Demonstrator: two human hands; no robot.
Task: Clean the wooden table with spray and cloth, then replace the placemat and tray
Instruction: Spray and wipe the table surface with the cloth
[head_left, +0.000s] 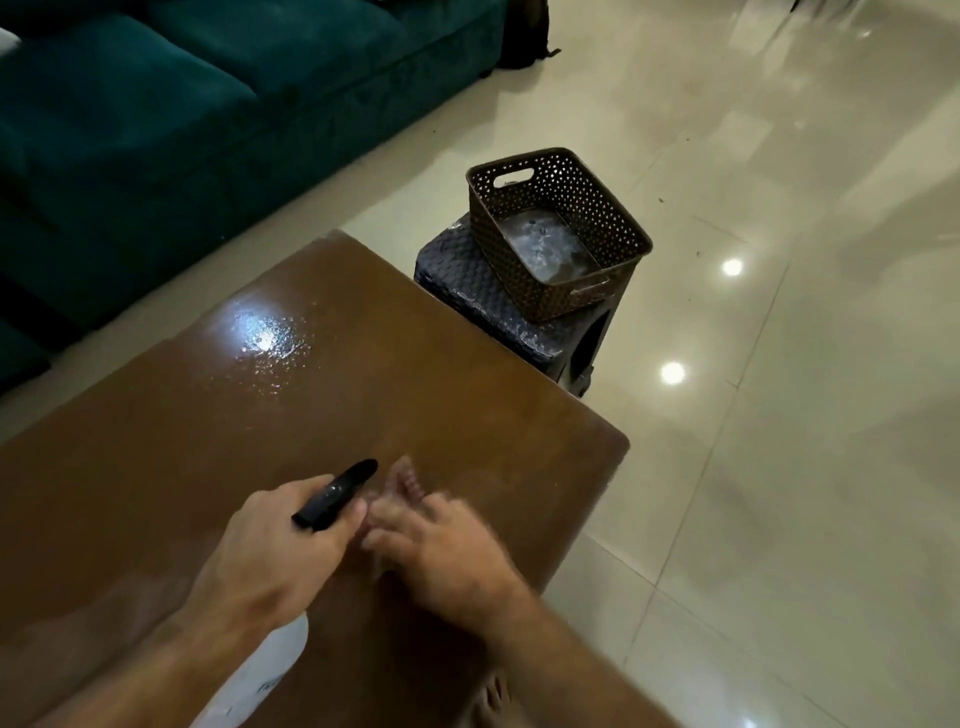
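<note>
The brown wooden table (363, 395) fills the lower left, with a wet, shiny patch of droplets (270, 338) toward its far side. My left hand (280, 545) grips a spray bottle (337, 491) with a black nozzle pointing away over the table; its white body (260, 670) shows below my wrist. My right hand (441, 551) is blurred just right of the nozzle, above the table near its right edge. A small pinkish blurred shape (408, 475) lies at its fingertips; whether it is cloth or fingers I cannot tell. No placemat or tray shows.
A brown perforated basket (597, 208) sits on a dark stool (467, 280) just beyond the table's far right corner. A teal sofa (156, 130) runs along the left. Glossy cream floor tiles (779, 415) spread to the right. A bare foot (493, 696) shows at the bottom.
</note>
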